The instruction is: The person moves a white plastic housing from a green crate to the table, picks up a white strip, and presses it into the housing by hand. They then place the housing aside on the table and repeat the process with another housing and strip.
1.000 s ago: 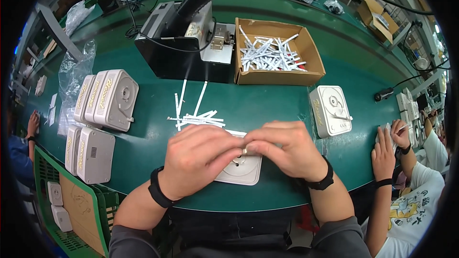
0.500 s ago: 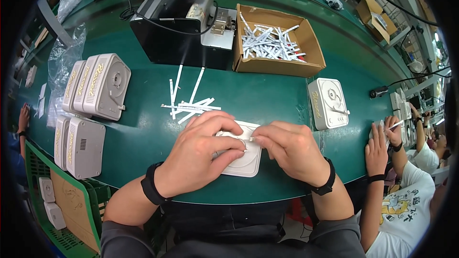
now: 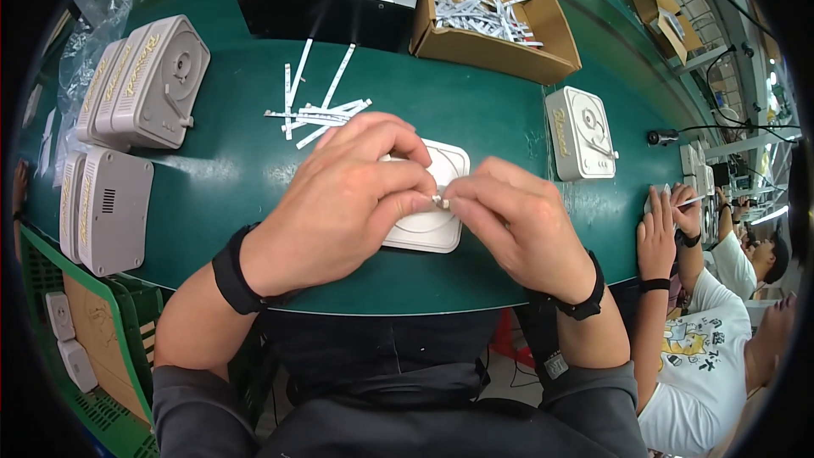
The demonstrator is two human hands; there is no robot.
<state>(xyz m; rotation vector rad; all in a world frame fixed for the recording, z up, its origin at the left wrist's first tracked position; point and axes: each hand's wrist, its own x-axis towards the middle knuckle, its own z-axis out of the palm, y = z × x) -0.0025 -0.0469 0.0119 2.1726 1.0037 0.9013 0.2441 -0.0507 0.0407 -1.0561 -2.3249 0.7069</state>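
Note:
A white rounded-square casing (image 3: 439, 239) lies flat on the green table in front of me, partly covered by my hands. Above it my left hand (image 3: 343, 195) is closed, thumb and forefinger pinching a tiny whitish connector-like piece (image 3: 437, 200). My right hand (image 3: 524, 222), also closed in a pinch, grips another tiny pale connector-like piece (image 3: 446, 203) right beside it. The fingertips nearly meet, and I cannot tell whether the two pieces are joined. Any wires on them are hidden by the fingers.
Loose white strips (image 3: 326, 113) lie beyond my left hand. A cardboard box (image 3: 509, 53) of strips stands behind, beside a black machine (image 3: 288, 0). Finished-looking casings (image 3: 140, 89) are grouped at left, one casing (image 3: 585, 136) at right. A co-worker's hands (image 3: 660, 233) work far right.
My view has tilted down, so the table things sit higher in it. My fingertips have come together over the casing; the left fingers have left its surface and now pinch a small piece.

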